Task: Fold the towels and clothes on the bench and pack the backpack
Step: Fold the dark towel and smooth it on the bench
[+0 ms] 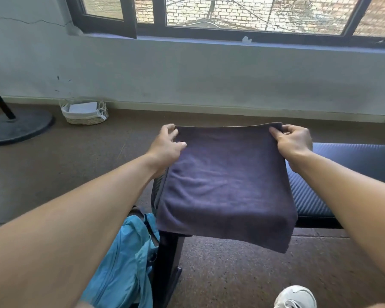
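A dark purple towel (225, 185) lies doubled over on the left end of the dark padded bench (342, 165), its near edge hanging over the front. My left hand (168, 144) pinches the towel's far left corner. My right hand (293, 140) grips the far right corner, thumb on top. A light blue backpack (122, 261) slumps on the floor at the bench's left leg, below my left forearm.
A wicker basket (85, 112) with white paper stands by the wall at left. A round black stand base (16, 125) lies further left. The bench's black leg (169, 263) rises beside the backpack. A white shoe (296, 296) shows at the bottom right.
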